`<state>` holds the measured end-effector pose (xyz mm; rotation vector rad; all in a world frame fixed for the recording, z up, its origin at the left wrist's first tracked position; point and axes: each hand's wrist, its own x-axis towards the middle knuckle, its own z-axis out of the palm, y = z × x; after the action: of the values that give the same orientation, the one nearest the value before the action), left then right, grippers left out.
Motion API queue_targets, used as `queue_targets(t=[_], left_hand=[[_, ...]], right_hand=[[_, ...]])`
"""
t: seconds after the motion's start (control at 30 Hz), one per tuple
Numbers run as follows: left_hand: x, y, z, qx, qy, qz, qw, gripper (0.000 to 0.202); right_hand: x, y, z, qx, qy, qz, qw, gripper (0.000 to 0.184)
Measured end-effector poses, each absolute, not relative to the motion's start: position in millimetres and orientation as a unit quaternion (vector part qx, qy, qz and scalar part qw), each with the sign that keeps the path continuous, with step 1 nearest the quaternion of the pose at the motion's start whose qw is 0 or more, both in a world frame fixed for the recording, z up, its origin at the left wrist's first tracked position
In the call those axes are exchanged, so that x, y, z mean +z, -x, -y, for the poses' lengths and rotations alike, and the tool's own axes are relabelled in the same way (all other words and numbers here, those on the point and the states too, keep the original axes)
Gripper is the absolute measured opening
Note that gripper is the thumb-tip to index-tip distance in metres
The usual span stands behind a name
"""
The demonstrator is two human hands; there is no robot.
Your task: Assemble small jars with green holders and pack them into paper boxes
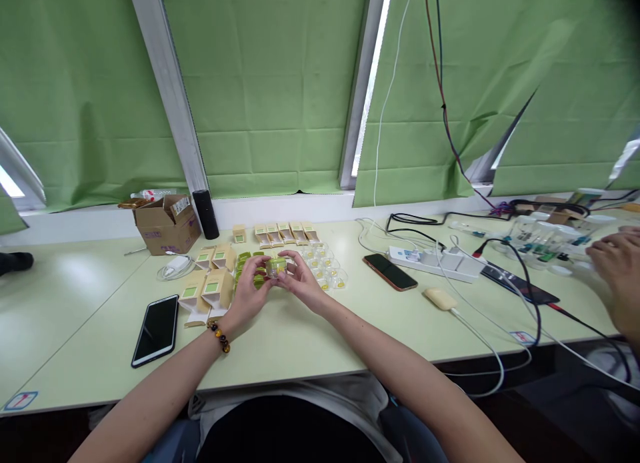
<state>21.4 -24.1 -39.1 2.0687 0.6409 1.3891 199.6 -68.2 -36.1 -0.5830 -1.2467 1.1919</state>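
My left hand (249, 291) and my right hand (301, 282) meet over the pale green table (310, 330), both closed on a small clear plastic case (276, 268) with something yellow-green inside. A bead bracelet (219, 336) circles my left wrist. Just behind the hands lie several more clear cases (325, 266) with yellow contents and several green pieces (245, 260). Tan cardboard boxes with green labels (210, 288) stand left of my left hand, and a row of similar small boxes (280, 233) sits further back.
A black phone (157, 330) lies face up at left, another phone (390, 271) at right. A power strip (435, 260) with tangled cables, an open cardboard box (167, 224), a black cylinder (205, 214). Another person's hand (617, 270) works at far right among small bottles (537, 240).
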Motion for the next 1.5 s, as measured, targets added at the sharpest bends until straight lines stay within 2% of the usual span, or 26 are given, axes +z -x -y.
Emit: queue_targets(t=[0.13,0.33,1.0,1.3,1.5], left_hand=[[-39.5,-21.1,21.4,0.539,-0.754,-0.241,0.287,0.043],[-41.7,-21.5,19.3,0.546,-0.747,-0.228,0.303,0.044],[-37.5,-18.2,20.8,0.548,-0.766,-0.229,0.247,0.041],[-42.3,-19.2,20.8,0.549,-0.761,-0.226,0.262,0.044],[-39.9,-20.2,25.1,0.559,-0.771,-0.218,0.213,0.046]], right_hand=[[-33.7,-201.8,70.3,0.49,0.228,0.585,0.605,0.066],[-35.0,-203.5,66.1,0.457,0.241,0.59,0.621,0.054],[-32.7,-205.4,69.2,0.416,0.259,0.617,0.616,0.051],[-34.7,-200.1,70.3,0.42,0.257,0.612,0.619,0.057],[-36.2,-197.7,68.9,0.419,0.262,0.604,0.625,0.064]])
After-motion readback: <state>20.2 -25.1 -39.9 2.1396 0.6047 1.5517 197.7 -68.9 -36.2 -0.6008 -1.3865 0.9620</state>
